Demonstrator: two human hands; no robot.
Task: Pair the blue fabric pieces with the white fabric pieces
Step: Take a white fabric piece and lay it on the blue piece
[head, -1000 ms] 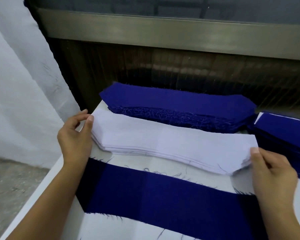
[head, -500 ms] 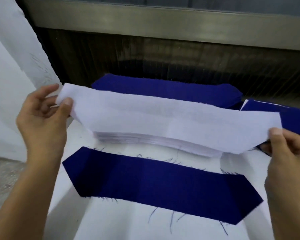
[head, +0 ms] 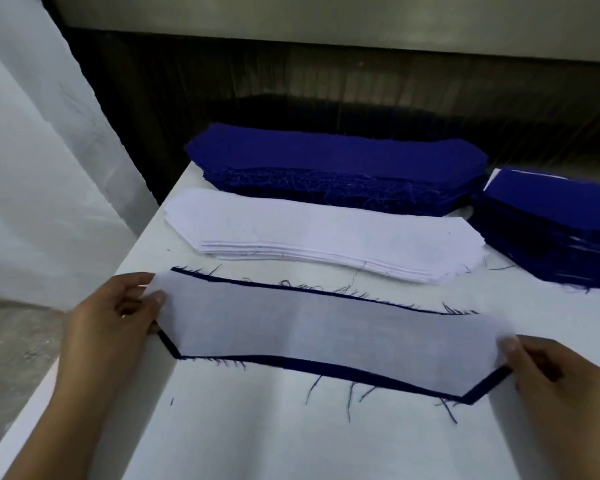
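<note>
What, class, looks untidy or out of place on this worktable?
Loose blue threads lie scattered on the white table around the blue piece, whose cut edges are fraying. The white piece held over it by the left hand and right hand sits roughly centred, blue showing all round.

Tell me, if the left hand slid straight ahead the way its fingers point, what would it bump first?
The left hand points right, along the white piece it pinches, so it would push into that piece first, bunching it over the blue piece beneath. Depth is hard to judge.
</note>
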